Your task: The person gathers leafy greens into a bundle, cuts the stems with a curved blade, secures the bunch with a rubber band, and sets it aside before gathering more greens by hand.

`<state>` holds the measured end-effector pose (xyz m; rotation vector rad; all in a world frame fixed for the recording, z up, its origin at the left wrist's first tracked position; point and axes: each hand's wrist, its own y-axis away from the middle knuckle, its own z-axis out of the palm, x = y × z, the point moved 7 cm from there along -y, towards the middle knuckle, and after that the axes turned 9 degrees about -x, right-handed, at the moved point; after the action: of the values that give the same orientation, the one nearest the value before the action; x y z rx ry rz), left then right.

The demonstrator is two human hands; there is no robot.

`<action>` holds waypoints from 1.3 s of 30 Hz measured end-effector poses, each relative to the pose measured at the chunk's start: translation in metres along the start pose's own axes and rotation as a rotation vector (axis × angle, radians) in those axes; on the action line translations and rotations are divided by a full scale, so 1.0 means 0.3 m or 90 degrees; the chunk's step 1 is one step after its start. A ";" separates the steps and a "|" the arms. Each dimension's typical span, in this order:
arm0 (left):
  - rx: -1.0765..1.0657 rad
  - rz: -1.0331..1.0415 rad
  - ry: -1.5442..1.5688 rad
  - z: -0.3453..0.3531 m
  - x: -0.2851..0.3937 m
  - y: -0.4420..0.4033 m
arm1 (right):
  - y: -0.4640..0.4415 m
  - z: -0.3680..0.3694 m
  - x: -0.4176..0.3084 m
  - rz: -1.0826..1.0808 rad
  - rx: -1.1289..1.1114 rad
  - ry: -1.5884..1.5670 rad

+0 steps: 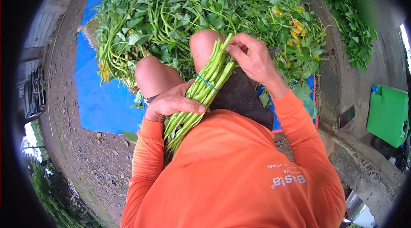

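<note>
Here's the left hand (pixel 173 103), clamped around a long bundle of pale-green stems (pixel 214 69) with a thin blue band (pixel 208 83), slanting above the lap! Right hand (pixel 253 57) curls at the upper ends, grip unclear; beyond, leafy green heaped cuttings (pixel 175 10) cover a bright-blue sheet (pixel 100 106).

- I see stony dirt ground (pixel 100 159), lower left
- I make out foliage (pixel 47 196) in the lower-left corner
- a concrete ledge (pixel 364 179), lower right
- bright daylight (pixel 30 140), far left
</note>
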<state>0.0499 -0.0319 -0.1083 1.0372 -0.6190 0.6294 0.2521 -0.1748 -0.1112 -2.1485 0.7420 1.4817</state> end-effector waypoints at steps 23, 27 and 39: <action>0.002 0.102 -0.111 -0.030 0.082 0.042 | -0.111 0.342 -0.202 -0.012 -0.188 -0.927; -0.048 0.170 -0.019 -0.061 0.064 0.024 | -0.133 0.318 -0.221 0.003 -0.150 -0.790; 0.232 0.160 -0.308 0.003 0.376 0.267 | -0.153 0.399 -0.463 0.007 -0.068 -0.971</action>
<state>0.0669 0.0170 0.0199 1.4869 -1.0962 0.7319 0.1564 -0.0403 -0.0195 -0.5289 0.0647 2.4799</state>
